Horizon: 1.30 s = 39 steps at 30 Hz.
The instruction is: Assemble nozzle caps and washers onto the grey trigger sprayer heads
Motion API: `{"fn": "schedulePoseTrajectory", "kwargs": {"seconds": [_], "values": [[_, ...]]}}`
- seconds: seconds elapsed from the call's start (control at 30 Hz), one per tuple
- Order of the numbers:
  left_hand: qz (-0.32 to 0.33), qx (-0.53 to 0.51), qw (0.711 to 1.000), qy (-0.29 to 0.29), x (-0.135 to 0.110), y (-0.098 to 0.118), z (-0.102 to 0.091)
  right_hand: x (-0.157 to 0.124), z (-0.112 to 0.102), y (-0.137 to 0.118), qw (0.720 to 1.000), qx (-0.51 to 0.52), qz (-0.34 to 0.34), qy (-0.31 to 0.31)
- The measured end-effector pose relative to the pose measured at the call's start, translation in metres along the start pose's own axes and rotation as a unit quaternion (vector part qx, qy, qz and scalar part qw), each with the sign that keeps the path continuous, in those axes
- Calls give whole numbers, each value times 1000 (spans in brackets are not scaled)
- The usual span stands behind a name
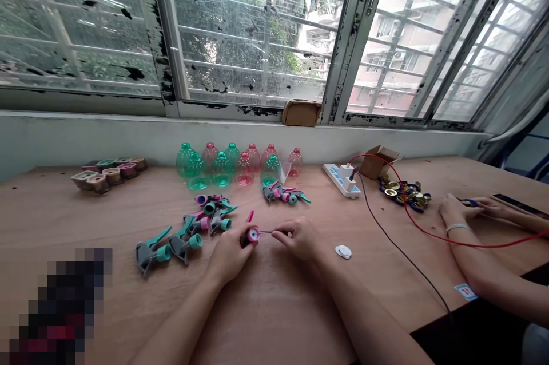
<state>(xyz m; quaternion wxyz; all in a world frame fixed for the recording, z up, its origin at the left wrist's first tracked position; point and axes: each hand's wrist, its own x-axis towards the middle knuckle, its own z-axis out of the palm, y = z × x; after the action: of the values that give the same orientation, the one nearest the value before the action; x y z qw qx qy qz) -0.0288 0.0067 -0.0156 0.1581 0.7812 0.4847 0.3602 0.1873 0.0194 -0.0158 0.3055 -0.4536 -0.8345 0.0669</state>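
My left hand grips a dark trigger spray head with a pink collar, and its pink trigger sticks up. My right hand pinches a thin dip tube, which runs from the spray head's open end. The fingers hide most of the spray head's body. Left of my hands lie grey-and-teal spray heads and a heap of spray heads with pink and teal parts. Farther forward lies another group of spray heads.
Several green and pink plastic bottles stand along the wooden table by the window wall. A co-worker's hands work at the right near brass rings. A power strip has red and black cables running across the table.
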Motion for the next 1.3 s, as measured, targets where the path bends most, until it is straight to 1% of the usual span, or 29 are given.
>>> {"fn": "schedulePoseTrajectory", "kwargs": {"seconds": [0.13, 0.27, 0.37, 0.47, 0.57, 0.7, 0.8, 0.9, 0.97, 1.17, 1.3], "values": [[13, 4, 1000, -14, 0, -1, 0, 0, -2, -1, 998, -53, 14, -16], [10, 8, 1000, -25, 0, 0, 0, 1, -5, -10, 993, -117, 13, -27], [6, 9, 999, -34, 1, 0, 0, 2, -6, -18, 991, -135, 8, -26], [11, 6, 999, -47, 1, 0, 0, 2, -7, -22, 990, -134, 6, -45], [14, -3, 999, -53, 2, 0, 0, 3, -7, -19, 992, -109, -1, -67], [23, -26, 997, -67, 2, 0, -2, 3, -5, -10, 996, -52, -20, -69], [33, -30, 996, -79, 2, 1, -3, 3, -2, -4, 997, 21, -28, -74], [40, -36, 995, -88, 2, 2, -4, 3, 0, -1, 991, 98, -26, -88], [40, -41, 994, -92, 2, 2, -5, 3, 1, 0, 987, 131, -23, -91], [24, -56, 993, -99, 3, 2, -7, 3, 9, 5, 974, 204, -15, -94], [4, -84, 992, -92, 4, 1, -7, 3, 17, 9, 973, 216, -7, -85]]}}
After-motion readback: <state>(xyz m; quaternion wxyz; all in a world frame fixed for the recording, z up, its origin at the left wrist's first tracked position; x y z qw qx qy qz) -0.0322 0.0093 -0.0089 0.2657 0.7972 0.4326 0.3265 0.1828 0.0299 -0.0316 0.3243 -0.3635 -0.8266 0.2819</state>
